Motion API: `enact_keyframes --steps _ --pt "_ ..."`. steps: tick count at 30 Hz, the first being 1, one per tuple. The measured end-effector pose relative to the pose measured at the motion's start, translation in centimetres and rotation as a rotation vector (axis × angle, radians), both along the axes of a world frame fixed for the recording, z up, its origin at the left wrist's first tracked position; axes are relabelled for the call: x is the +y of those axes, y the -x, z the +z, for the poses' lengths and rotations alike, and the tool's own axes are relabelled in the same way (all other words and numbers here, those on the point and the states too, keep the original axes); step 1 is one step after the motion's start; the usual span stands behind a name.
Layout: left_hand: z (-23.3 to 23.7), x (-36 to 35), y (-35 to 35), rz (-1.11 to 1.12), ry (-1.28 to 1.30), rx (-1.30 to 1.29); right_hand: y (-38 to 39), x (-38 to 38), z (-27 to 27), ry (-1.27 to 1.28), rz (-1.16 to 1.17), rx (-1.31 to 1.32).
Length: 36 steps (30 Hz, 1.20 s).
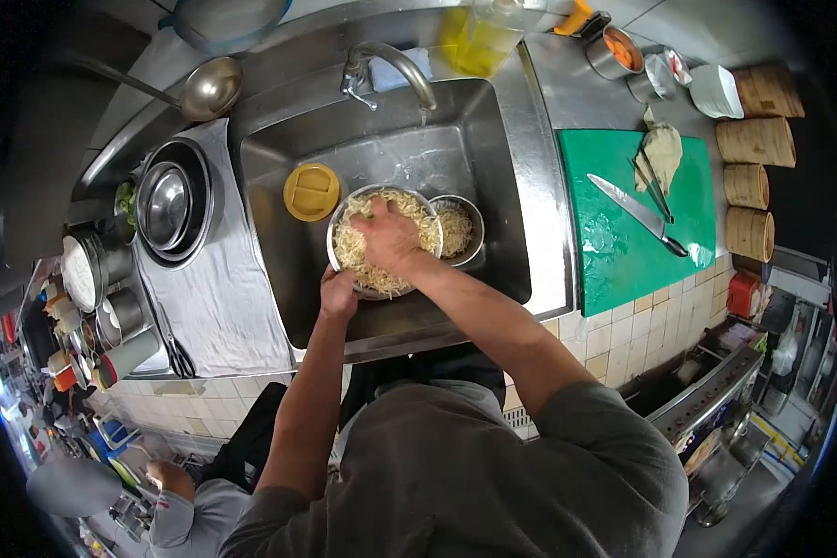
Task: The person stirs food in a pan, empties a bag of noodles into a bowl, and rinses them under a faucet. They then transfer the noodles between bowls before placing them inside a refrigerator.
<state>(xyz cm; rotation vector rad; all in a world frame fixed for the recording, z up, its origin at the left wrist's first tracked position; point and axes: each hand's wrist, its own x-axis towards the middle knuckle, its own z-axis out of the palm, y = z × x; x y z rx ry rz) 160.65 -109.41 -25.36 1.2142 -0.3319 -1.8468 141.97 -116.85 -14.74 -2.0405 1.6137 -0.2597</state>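
Steel bowl (pixel 333 244) sits in the sink (pixel 391 139); left hand (pixel 338 293) clamps its rim steady while right hand (pixel 389 237) clutches pale shreds (pixel 355 249).

No legible text, labels or nos. anywhere in view.

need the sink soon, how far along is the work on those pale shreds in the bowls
Done: a portion already sits in the small bowl. In hand: the left hand grips the rim of the big bowl while the right hand presses into its pale shreds. Left: the big bowl is heaped full, so most probably remains.
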Motion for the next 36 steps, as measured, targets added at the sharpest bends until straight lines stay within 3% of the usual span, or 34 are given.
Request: enact_keyframes --steps 2,6,9,11,13,14,16,19,22,24,26,27,30,32,36 --pt "-2.2 -0.5 -0.5 -0.067 0.002 0.023 1.1 -0.2 1.1 0.037 -0.075 -0.057" --pt "-0.6 -1.2 1.1 0.003 -0.062 -0.098 4.0 0.4 4.5 0.029 -0.197 -0.133" --pt "1.0 -1.3 1.9 0.172 -0.159 -0.143 6.7 2.1 3.6 0.051 -0.301 -0.172" --pt "0.0 -0.8 0.1 0.142 -0.12 -0.117 8.8 2.7 2.8 0.022 -0.36 -0.171" --pt "-0.7 -0.1 -2.3 0.101 -0.04 -0.075 10.5 3.0 1.4 -0.16 -0.407 -0.074" --pt "-0.7 0.3 -3.3 0.1 -0.042 -0.078 10.7 2.8 0.1 -0.163 -0.408 -0.076" --pt "0.4 0.5 -4.5 0.086 0.028 -0.114 11.2 2.3 -4.5 -0.443 -0.306 0.149" --pt "2.9 0.8 -4.5 0.13 -0.038 -0.12 12.1 2.3 -18.0 -0.249 -0.154 0.242" --pt "3.8 -0.2 -4.2 0.135 -0.064 -0.116 11.0 0.0 -18.6 -0.262 -0.212 0.33" --pt "4.2 0.8 -4.8 0.136 -0.108 -0.149 11.3 -0.1 -18.5 -0.216 -0.124 0.343" --pt "3.1 1.1 -5.5 0.104 -0.077 -0.112 11.1 -2.1 -19.2 -0.33 0.012 0.422" --pt "3.8 0.8 -4.7 0.125 -0.084 -0.103 11.0 -2.2 -12.1 -0.339 -0.088 0.365" --pt "3.2 0.3 -4.4 0.146 -0.114 -0.144 10.2 -1.2 -9.8 -0.494 -0.144 0.415" --pt "3.2 0.3 -3.3 0.136 -0.084 -0.081 10.3 -0.8 -15.8 -0.611 -0.073 0.409" --pt "2.8 0.6 -2.4 0.094 -0.051 0.018 10.4 0.1 -18.3 -0.465 -0.101 0.36"
